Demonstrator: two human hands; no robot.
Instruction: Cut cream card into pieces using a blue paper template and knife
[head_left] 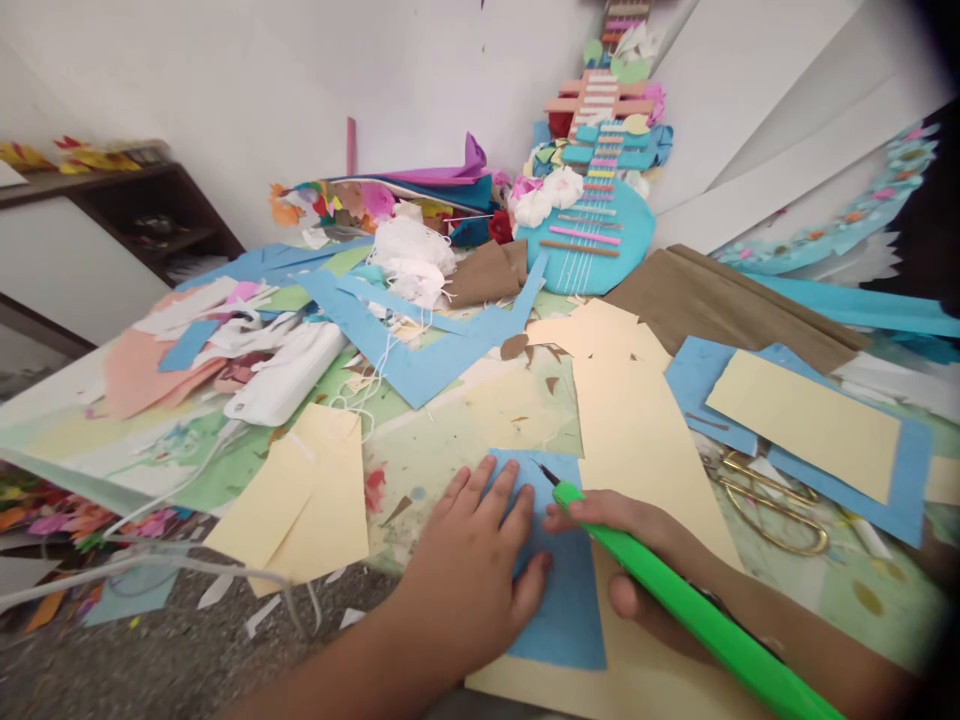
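passable: tabletop (pixel 480 415) beyond left hand (pixel 472 560) | obstacles: scissors (pixel 772 513) right, white device (pixel 291 375) left

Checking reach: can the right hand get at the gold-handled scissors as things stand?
Probably yes: the gold-handled scissors lie to the right of the right hand, handles uncovered. But it holds the green cutter, so its fingers likely need freeing first.

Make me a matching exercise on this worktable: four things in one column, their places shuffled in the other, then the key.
Things:
1. left hand
2. green cutter
3. gold-handled scissors
4. turquoise paper guitar

Places:
A. at the back, near the wall
B. resting partly on the blue sheet
C. lying on the right side of the table
D. held in the right hand

Pairs: 1-B, 2-D, 3-C, 4-A
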